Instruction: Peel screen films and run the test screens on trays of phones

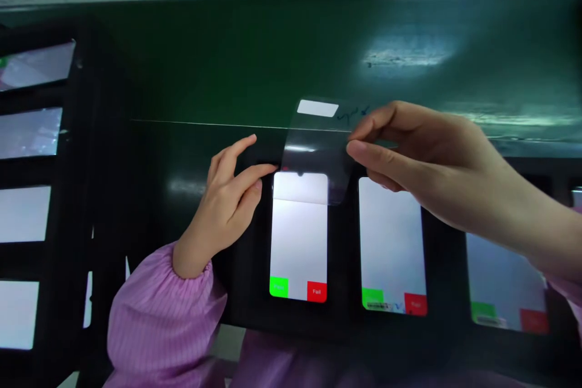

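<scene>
Clear plastic film (316,148) curves over a lit phone (299,236), pinched in the right hand's (422,163) fingers (364,148); the left hand's (222,209) fingers (259,173), loosely spread, sit just beside it.

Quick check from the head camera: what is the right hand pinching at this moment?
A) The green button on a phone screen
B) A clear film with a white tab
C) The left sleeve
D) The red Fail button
B. The right hand pinches the clear film between thumb and forefinger, above the nearest phone screen.
</scene>
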Available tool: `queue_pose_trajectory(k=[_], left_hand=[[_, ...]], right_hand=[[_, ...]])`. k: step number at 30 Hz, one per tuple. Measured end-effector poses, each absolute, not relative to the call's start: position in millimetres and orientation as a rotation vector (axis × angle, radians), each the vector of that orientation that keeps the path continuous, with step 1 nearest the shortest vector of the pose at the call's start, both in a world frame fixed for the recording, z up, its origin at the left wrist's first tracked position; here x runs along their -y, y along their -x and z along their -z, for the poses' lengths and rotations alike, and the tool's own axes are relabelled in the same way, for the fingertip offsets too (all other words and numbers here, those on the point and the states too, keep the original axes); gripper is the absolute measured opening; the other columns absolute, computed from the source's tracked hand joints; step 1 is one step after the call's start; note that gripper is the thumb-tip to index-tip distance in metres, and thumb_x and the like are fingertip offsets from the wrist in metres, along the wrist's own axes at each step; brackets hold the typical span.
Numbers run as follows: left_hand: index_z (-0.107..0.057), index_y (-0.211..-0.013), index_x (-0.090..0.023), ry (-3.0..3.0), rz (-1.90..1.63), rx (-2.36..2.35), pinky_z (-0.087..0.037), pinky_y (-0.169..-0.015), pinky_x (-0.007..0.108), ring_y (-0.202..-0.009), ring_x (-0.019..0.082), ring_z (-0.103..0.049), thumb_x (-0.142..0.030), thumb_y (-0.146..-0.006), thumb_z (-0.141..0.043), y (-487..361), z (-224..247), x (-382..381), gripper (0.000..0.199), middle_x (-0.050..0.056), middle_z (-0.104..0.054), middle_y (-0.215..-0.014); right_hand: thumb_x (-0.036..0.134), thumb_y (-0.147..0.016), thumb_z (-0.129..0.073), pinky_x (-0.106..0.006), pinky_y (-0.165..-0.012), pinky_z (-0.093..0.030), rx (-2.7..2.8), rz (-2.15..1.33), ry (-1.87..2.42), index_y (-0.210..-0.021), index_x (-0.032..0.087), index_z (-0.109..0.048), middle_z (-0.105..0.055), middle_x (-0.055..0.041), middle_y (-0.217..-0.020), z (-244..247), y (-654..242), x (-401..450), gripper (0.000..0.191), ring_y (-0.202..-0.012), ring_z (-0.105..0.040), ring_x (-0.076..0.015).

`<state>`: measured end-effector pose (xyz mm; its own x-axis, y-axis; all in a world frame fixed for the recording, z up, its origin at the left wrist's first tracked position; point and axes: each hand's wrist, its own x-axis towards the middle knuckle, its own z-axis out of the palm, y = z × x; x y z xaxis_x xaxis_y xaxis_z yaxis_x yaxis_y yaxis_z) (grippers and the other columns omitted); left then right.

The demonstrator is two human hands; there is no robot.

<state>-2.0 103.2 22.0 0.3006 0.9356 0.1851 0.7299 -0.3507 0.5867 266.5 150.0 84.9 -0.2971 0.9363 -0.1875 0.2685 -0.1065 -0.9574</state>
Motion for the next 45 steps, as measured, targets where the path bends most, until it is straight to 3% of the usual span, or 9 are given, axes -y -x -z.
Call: queue_pose_trajectory(k=[5,11,17,20,23,27,33,38,45], left_hand=[[-0.073,-0.122,-0.03,-2.138,-0.764,-1.471,-0.047,-0.118,0.053,-0.143,0.028,-0.049,-0.019,-0.103,-0.047,2,-20,-105,0.034,0.004,-0.05,-0.157],[-0.072,-0.122,-0.03,-2.146,-0.788,-1.453,-0.044,-0.121,0.053,-0.149,0.028,-0.045,-0.02,-0.102,-0.048,3,-19,-107,0.032,0.004,-0.049,-0.157],[-0.069,-0.103,-0.026,-2.161,-0.973,-1.521,-0.045,-0.119,0.053,-0.138,0.03,-0.055,-0.026,-0.089,-0.073,14,-41,-96,0.015,0.005,-0.058,-0.14],[-0.065,-0.098,-0.027,-2.152,-0.861,-1.476,-0.048,-0.115,0.054,-0.139,0.033,-0.053,-0.036,-0.08,-0.085,15,-49,-87,0.029,0.006,-0.056,-0.141],[-0.062,-0.108,-0.028,-2.152,-0.698,-1.473,-0.049,-0.113,0.059,-0.144,0.037,-0.047,-0.039,-0.074,-0.09,12,-46,-83,0.046,0.008,-0.048,-0.149],[-0.057,-0.117,-0.027,-2.148,-0.647,-1.464,-0.045,-0.118,0.06,-0.149,0.036,-0.041,-0.034,-0.078,-0.085,10,-39,-85,0.049,0.011,-0.042,-0.152],[-0.059,-0.115,-0.027,-2.125,-0.814,-1.508,-0.045,-0.12,0.053,-0.144,0.029,-0.049,-0.021,-0.083,-0.076,8,-36,-81,0.037,0.008,-0.051,-0.145],[-0.063,-0.109,-0.025,-2.04,-1.061,-1.527,-0.054,-0.108,0.042,-0.127,0.022,-0.062,-0.017,-0.093,-0.066,8,-37,-59,0.018,0.005,-0.063,-0.129],[-0.067,-0.107,-0.024,-2.084,-1.022,-1.583,-0.058,-0.096,0.038,-0.109,0.018,-0.068,-0.016,-0.098,-0.061,9,-42,-10,0.013,0.003,-0.068,-0.113]], right_hand=[[0.039,-0.087,-0.083,-0.025,-0.044,-0.034,1.566,-1.453,1.314,-0.091,0.023,-0.068,-0.061,0.0007,-0.083,-82,-267,-145,0.021,-0.062,-0.048,-0.0096],[0.037,-0.088,-0.081,-0.024,-0.045,-0.034,1.581,-1.45,1.312,-0.09,0.024,-0.067,-0.06,0.0017,-0.078,-85,-270,-139,0.02,-0.061,-0.048,-0.0098],[0.033,-0.089,-0.079,-0.026,-0.048,-0.037,1.572,-1.454,1.313,-0.09,0.022,-0.066,-0.061,0.0015,-0.077,-86,-273,-130,0.017,-0.062,-0.051,-0.0098],[0.033,-0.092,-0.077,-0.026,-0.05,-0.038,1.597,-1.449,1.317,-0.091,0.022,-0.065,-0.062,0.0013,-0.076,-86,-274,-127,0.016,-0.062,-0.052,-0.0096],[0.037,-0.093,-0.076,-0.026,-0.051,-0.041,1.628,-1.437,1.314,-0.092,0.021,-0.065,-0.063,0.0003,-0.078,-86,-273,-124,0.019,-0.065,-0.053,-0.0106],[0.042,-0.092,-0.076,-0.027,-0.051,-0.043,1.64,-1.416,1.291,-0.09,0.023,-0.064,-0.061,-0.0009,-0.078,-85,-272,-121,0.023,-0.069,-0.056,-0.0138],[0.042,-0.094,-0.073,-0.027,-0.043,-0.035,1.701,-1.368,1.332,-0.093,0.025,-0.066,-0.06,-0.0002,-0.082,-79,-274,-109,0.018,-0.058,-0.049,-0.0108],[0.048,-0.095,-0.071,-0.025,-0.037,-0.037,1.703,-1.512,1.323,-0.094,0.025,-0.062,-0.067,-0.0001,-0.09,-80,-266,-93,0.025,-0.049,-0.048,-0.0078],[0.048,-0.101,-0.062,-0.026,-0.041,-0.04,1.775,-1.601,1.322,-0.098,0.024,-0.055,-0.073,-0.0026,-0.1,-79,-257,-73,0.025,-0.047,-0.049,-0.0073]])
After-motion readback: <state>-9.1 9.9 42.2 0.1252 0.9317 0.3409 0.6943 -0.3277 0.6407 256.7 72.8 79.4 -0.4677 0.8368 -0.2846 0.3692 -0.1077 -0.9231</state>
